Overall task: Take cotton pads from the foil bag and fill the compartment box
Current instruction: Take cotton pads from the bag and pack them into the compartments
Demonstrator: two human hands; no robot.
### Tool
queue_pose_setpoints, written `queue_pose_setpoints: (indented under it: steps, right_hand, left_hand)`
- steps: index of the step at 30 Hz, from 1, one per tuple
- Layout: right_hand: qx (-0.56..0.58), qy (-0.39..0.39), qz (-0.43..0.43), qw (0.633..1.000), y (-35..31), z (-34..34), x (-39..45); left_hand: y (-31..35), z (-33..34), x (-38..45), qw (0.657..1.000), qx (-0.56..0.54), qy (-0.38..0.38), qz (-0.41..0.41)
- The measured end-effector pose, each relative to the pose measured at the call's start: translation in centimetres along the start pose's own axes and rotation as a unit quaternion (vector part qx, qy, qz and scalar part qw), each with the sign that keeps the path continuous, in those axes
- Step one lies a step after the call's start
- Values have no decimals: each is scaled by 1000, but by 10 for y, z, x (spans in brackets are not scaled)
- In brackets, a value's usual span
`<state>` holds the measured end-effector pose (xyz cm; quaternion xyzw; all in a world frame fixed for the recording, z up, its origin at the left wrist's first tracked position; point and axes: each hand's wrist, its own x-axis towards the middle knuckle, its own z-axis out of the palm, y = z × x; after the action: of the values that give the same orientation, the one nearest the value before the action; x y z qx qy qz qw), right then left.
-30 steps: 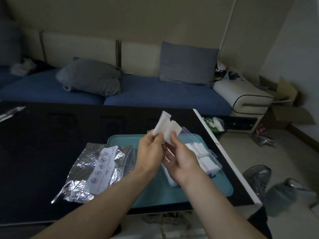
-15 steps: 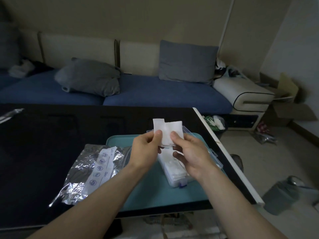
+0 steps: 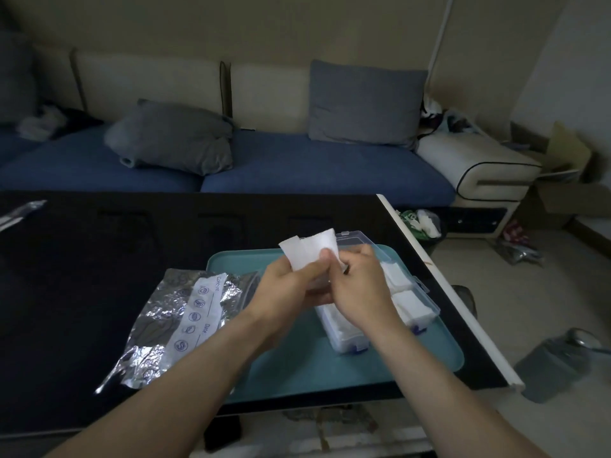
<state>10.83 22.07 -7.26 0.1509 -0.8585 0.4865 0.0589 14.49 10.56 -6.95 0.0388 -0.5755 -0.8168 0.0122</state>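
Note:
Both hands hold white cotton pads (image 3: 305,251) up above the teal tray (image 3: 297,368). My left hand (image 3: 287,289) pinches them from the left and my right hand (image 3: 357,282) pinches them from the right, thumbs on top. Under and behind the hands, the clear compartment box (image 3: 347,332) stands on the tray with its lid open and white pads in its compartments. The crumpled foil bag (image 3: 178,322) with a white label lies flat on the black table, left of the tray.
The black table (image 3: 82,259) ends in a white edge (image 3: 446,292) on the right. A blue sofa with grey cushions (image 3: 172,137) runs behind it. Bags, a cardboard box and a grey dustpan (image 3: 555,361) lie on the floor at the right.
The pads, raised and tilted a second ago, came lower and flatter between both hands. My right thumb has moved on top of them. The view shifted slightly.

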Motion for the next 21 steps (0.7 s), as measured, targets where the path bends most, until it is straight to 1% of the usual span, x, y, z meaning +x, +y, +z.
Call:
queue_pose_setpoints:
  steps: [1, 2, 4, 5, 7, 9, 11, 14, 16, 18, 19, 21]
  right_hand:
    - [-40, -30, 10, 999, -1, 1, 1]
    - [-54, -59, 29, 996, 0, 2, 2]
    - [-45, -101, 53, 992, 1, -6, 6]
    - [-22, -112, 59, 992, 3, -12, 7]
    - [-10, -149, 32, 988, 1, -28, 9]
    - [-39, -180, -22, 983, 2, -42, 13]
    - [-56, -167, -29, 984, 3, -48, 16]
    - [-2, -139, 1, 990, 5, -49, 17]
    - [35, -113, 18, 993, 5, -52, 16]
    - [106, -99, 51, 988, 1, -59, 15]
    - [134, -113, 68, 982, -1, -63, 15]
    - [156, -171, 90, 969, -6, -66, 12]
  left_hand:
    - [-2, -1, -1, 1000, 7, 0, -1]
    - [-3, -3, -2, 1000, 8, 8, -7]
    - [-4, -6, -3, 999, 9, 31, -21]
    - [-4, -7, -3, 999, 14, 37, -25]
    - [-4, -10, -4, 998, 25, 43, -27]
    - [-5, -12, -6, 998, 36, 45, -29]
    - [-5, -13, -7, 998, 40, 26, -34]
    - [-5, -10, -12, 999, 40, -20, -29]
    - [-5, -9, -13, 998, 47, -23, -16]
    - [-7, -11, -11, 999, 46, -12, -14]
    - [-6, -11, -11, 999, 37, -11, -21]
    - [-3, -10, -11, 998, 1, -28, -51]
